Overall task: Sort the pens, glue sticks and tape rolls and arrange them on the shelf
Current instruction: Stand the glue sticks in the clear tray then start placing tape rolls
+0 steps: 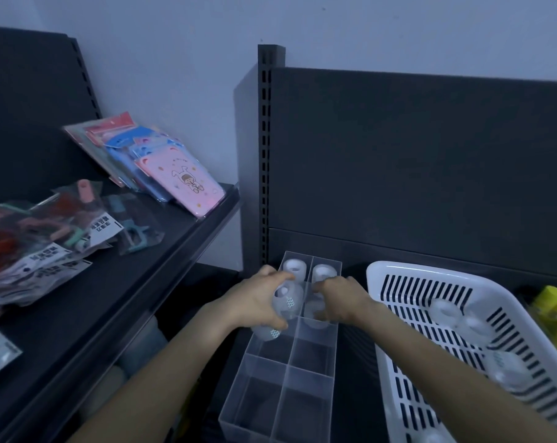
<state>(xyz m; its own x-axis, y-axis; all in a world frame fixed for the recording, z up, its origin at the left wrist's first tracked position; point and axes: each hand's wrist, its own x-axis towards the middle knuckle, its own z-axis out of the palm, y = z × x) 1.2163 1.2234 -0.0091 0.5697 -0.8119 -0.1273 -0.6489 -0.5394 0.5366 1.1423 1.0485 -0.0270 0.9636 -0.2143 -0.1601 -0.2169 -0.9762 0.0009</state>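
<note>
**Dark shelf bay, dim light: tape rolls going into the clear divider box**

The dark metal shelf (pixel 355 340) carries a clear divider box (pixel 302 366), two cells wide, running away from you. Just right of it is a white slotted basket (pixel 398 273) with loose rolls (pixel 446 311) inside.

Hands:
- Your left hand (pixel 258 302) grips a stack of tape rolls (pixel 285 302) over the left column, second cell back.
- Your right hand (pixel 341 298) reaches fingers-down into the matching right cell, onto a roll there. Whether it pinches or only presses, I cannot tell.

Orientation:
- The held stack's long axis runs through the cores. It is near upright but leaning, with the top end tipped away from you and the low end hanging over the third cell.
- The top core hole faces up.
- The two seated rolls (pixel 292 266) in the back cells stand core-up.

Risks:
- The stack looks loose, held only by a side squeeze. Ease off early and the bottom roll likely drops into the wrong cell or onto the shelf and rolls.
- The lean probably catches the stack on the cross divider, so straighten it first.
- The box looks light, so pushing down with both hands could skid it toward the basket.
- The clear rolls are hard to see in this dim light, so a miscount per cell is easy.
</note>
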